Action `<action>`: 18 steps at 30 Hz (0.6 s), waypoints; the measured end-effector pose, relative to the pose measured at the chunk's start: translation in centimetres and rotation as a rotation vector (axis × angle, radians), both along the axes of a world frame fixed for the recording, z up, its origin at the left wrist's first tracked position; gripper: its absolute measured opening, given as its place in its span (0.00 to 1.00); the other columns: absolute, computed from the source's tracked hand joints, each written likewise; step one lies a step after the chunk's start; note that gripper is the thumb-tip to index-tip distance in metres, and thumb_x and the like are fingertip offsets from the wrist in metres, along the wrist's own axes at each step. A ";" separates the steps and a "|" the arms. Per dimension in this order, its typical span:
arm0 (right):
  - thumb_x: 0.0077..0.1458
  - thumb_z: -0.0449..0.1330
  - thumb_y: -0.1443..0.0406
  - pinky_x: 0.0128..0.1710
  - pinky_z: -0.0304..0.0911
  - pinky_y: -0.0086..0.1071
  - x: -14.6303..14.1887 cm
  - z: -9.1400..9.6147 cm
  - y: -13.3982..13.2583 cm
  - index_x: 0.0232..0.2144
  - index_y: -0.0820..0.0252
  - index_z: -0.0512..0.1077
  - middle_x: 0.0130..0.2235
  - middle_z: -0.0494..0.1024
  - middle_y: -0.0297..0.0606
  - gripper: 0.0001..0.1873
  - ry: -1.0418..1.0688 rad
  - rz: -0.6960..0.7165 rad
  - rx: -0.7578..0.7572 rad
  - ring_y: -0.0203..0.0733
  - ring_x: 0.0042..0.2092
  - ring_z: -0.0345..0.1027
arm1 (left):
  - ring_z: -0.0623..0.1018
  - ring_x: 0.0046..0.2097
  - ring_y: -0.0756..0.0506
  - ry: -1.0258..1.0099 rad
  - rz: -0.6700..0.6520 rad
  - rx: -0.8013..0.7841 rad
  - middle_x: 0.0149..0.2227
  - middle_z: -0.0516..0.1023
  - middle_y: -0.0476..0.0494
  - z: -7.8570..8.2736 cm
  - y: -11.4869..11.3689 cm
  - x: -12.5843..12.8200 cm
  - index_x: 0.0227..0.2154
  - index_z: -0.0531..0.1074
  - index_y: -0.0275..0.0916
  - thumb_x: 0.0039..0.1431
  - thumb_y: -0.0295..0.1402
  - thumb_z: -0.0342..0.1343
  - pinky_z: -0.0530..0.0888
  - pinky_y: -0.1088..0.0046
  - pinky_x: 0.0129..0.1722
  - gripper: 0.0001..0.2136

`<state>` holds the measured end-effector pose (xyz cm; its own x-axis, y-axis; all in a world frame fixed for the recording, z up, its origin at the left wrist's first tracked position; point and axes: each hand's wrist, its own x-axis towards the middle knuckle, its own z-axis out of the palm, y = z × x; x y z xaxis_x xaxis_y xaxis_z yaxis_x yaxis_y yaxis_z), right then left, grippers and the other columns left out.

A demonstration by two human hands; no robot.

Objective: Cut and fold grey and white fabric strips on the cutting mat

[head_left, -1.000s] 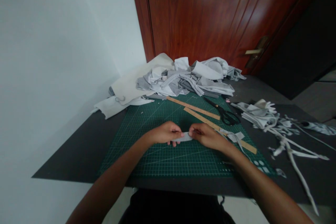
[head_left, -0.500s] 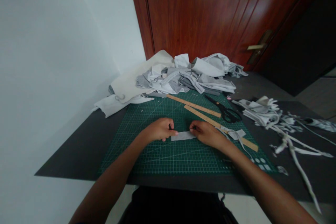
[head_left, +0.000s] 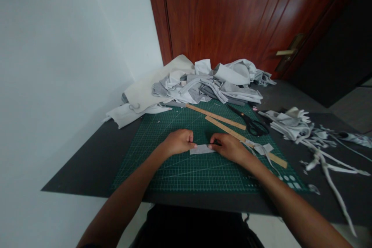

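A small pale grey fabric strip (head_left: pixel 202 149) lies flat on the green cutting mat (head_left: pixel 186 170). My left hand (head_left: pixel 178 142) has its fingers curled and pinches the strip's left end. My right hand (head_left: pixel 228 147) is closed too, with fingertips pressed on the strip's right end. Both hands rest on the mat near its middle.
Two wooden rulers (head_left: pixel 221 118) and black scissors (head_left: pixel 250 123) lie on the mat behind my hands. A heap of grey and white cloth (head_left: pixel 200 83) fills the back. Cut strips and scraps (head_left: pixel 308 135) spread on the dark table (head_left: pixel 87 162) at right. A wooden door (head_left: pixel 238 15) stands behind.
The strip has gone from held just above the mat to lying flat on it. My hands shifted slightly and still hold its ends.
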<state>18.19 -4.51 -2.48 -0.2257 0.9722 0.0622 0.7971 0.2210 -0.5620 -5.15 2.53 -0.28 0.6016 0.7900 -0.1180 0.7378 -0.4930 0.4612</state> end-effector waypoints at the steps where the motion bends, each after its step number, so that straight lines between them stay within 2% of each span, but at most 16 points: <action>1: 0.59 0.64 0.64 0.30 0.51 0.30 -0.1 0.0 -0.1 0.36 0.57 0.76 0.30 0.77 0.33 0.03 -0.011 -0.003 -0.002 0.39 0.31 0.68 | 0.72 0.31 0.48 -0.038 0.021 0.047 0.29 0.74 0.52 -0.1 -0.1 0.2 0.29 0.72 0.40 0.57 0.38 0.64 0.61 0.73 0.29 0.09; 3: 0.59 0.63 0.63 0.30 0.51 0.30 -0.1 0.0 -0.1 0.36 0.57 0.76 0.29 0.76 0.32 0.04 -0.009 0.000 -0.011 0.39 0.30 0.67 | 0.73 0.34 0.48 -0.146 0.029 0.169 0.31 0.74 0.51 -0.3 -0.5 0.8 0.33 0.72 0.40 0.60 0.37 0.62 0.64 0.73 0.32 0.07; 5: 0.60 0.61 0.64 0.30 0.51 0.30 0.1 -0.1 0.1 0.36 0.57 0.76 0.28 0.75 0.32 0.04 0.027 0.009 -0.019 0.39 0.30 0.67 | 0.74 0.39 0.47 -0.237 -0.095 0.261 0.35 0.74 0.49 -0.5 -1.0 1.4 0.34 0.72 0.40 0.62 0.34 0.60 0.67 0.73 0.37 0.05; 8: 0.62 0.56 0.66 0.31 0.54 0.31 0.6 -0.5 0.6 0.34 0.58 0.74 0.28 0.75 0.33 0.08 0.125 -0.001 -0.004 0.39 0.30 0.67 | 0.75 0.40 0.48 -0.248 -0.368 0.191 0.36 0.75 0.49 -0.9 -1.8 2.2 0.35 0.74 0.40 0.68 0.32 0.54 0.68 0.73 0.40 0.06; 10: 0.63 0.53 0.65 0.32 0.56 0.31 1.0 -0.6 1.0 0.33 0.59 0.73 0.28 0.75 0.34 0.09 0.199 -0.018 0.024 0.40 0.30 0.67 | 0.76 0.39 0.48 -0.195 -0.450 0.161 0.36 0.76 0.49 -1.2 -2.2 2.5 0.36 0.74 0.41 0.70 0.31 0.50 0.69 0.72 0.40 0.09; 14: 0.63 0.52 0.64 0.32 0.59 0.30 1.0 -0.5 1.0 0.32 0.58 0.72 0.29 0.75 0.34 0.11 0.265 0.042 0.017 0.40 0.31 0.68 | 0.77 0.42 0.45 -0.086 -0.412 0.237 0.37 0.77 0.47 -1.6 -2.7 3.0 0.36 0.73 0.41 0.70 0.29 0.47 0.70 0.69 0.42 0.10; 18: 0.60 0.56 0.69 0.34 0.56 0.31 0.5 -0.5 0.3 0.35 0.57 0.75 0.31 0.79 0.35 0.08 0.023 0.083 0.041 0.41 0.34 0.70 | 0.78 0.45 0.44 -0.054 -0.432 0.238 0.41 0.78 0.46 -1.5 -2.6 3.1 0.39 0.73 0.41 0.70 0.28 0.48 0.71 0.67 0.45 0.08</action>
<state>18.67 -4.22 -2.93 -0.3031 0.9469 0.1077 0.7623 0.3087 -0.5688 -2.07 -0.06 -1.81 0.8802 0.4685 0.0756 0.4212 -0.8447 0.3303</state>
